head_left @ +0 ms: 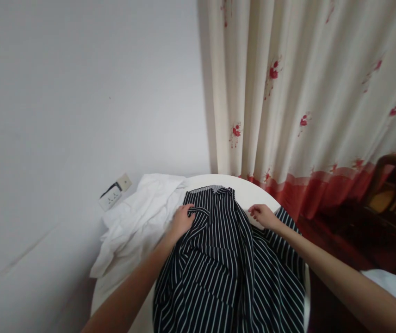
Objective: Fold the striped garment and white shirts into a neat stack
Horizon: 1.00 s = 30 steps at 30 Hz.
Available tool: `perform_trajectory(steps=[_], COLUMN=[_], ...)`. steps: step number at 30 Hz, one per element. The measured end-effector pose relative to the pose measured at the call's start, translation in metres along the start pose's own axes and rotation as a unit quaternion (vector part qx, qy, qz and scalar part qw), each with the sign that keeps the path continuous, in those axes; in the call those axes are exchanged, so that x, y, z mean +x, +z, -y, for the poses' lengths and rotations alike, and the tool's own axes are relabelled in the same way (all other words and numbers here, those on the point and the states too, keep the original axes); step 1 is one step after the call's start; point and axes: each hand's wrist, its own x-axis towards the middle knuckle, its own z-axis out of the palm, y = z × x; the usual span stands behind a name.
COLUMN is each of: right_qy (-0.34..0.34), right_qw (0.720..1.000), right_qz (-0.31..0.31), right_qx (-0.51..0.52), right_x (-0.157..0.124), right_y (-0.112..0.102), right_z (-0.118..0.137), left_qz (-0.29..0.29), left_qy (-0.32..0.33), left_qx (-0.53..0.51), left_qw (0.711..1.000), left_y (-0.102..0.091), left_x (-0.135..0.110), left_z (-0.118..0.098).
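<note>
A black garment with thin white stripes (225,263) lies spread over a round white table (250,192), its collar end toward the far side. My left hand (181,221) rests on the garment's upper left edge, fingers curled and pinching the striped cloth. At the garment's upper right edge, my right hand (263,215) has its fingers closed on the fabric. Both forearms reach in from the bottom of the view.
A crumpled white cloth (139,217) lies on the table's left side, hanging over the edge. A wall socket (114,193) sits on the white wall behind it. A cream curtain with red flowers (305,101) hangs behind the table. A dark wooden chair (392,199) stands at right.
</note>
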Motion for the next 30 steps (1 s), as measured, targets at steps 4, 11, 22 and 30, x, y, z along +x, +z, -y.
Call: perform_trajectory(steps=[4,11,22,30], right_qy=[0.032,0.033,-0.049,-0.266], right_qw=[0.995,0.993,0.961,0.909], right_qz=[-0.070,-0.089,-0.264,-0.310], right_qx=[-0.057,-0.077,0.065,-0.087], right_x=[0.061,0.138,0.150,0.148], right_y=[0.011,0.030,0.030,-0.063], right_z=[-0.014,-0.010,0.003,0.051], left_qz=[-0.012,-0.021,-0.115,-0.185], left_qy=[-0.047,-0.030,0.076,0.168], left_qx=[0.044,0.068,0.015,0.075], left_qw=[0.998,0.997,0.990,0.965], left_y=[0.019,0.038,0.035,0.018], left_x=[0.041,0.067,0.059,0.073], left_z=[0.021,0.037,0.026,-0.026])
